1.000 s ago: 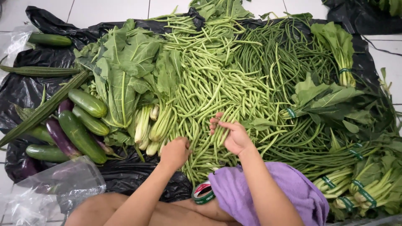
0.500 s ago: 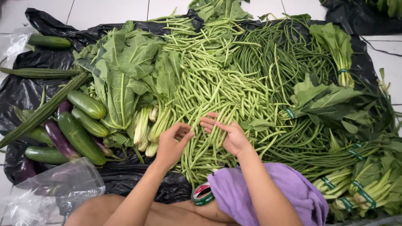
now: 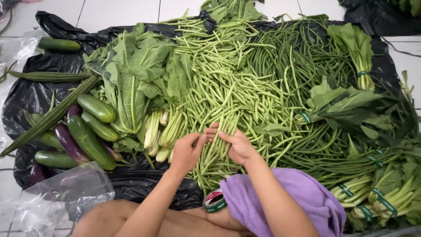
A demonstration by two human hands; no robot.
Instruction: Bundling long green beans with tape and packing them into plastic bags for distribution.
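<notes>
I am looking down at a black plastic sheet (image 3: pixel 26 96) spread over a pale tiled floor (image 3: pixel 118 11), and it carries everything else. The biggest heap on it is a mound of pale green beans (image 3: pixel 223 87) running down the middle towards me. To its right lies a darker tangle of long thin beans (image 3: pixel 298 66). To its left is a pile of broad leafy greens (image 3: pixel 131 74) with pale stalks pointing my way. Along the right edge lie bundles of leafy stems (image 3: pixel 381 197) tied with green bands.

On the left of the sheet sit several cucumbers (image 3: pixel 90 140), with a purple eggplant (image 3: pixel 70 142) tucked just beside them and long ridged gourds (image 3: pixel 44 120) lying slantwise across that corner. One more cucumber (image 3: pixel 59 44) rests apart at the far left corner.

The only bag-like container is a clear plastic bag (image 3: pixel 74 188) by my left knee, crumpled and open; I cannot tell what, if anything, is inside it.

A purple cloth (image 3: pixel 302 197) covers my right leg, and a roll of green tape (image 3: pixel 215 202) lies just beside it, near my lap.

Both my hands meet at the near end of the pale bean heap. My left hand (image 3: pixel 186 151) curls its fingers around a small gathered sheaf of beans. My right hand (image 3: pixel 237 145) closes on the same sheaf from the other side, fingertips touching the left hand's.
</notes>
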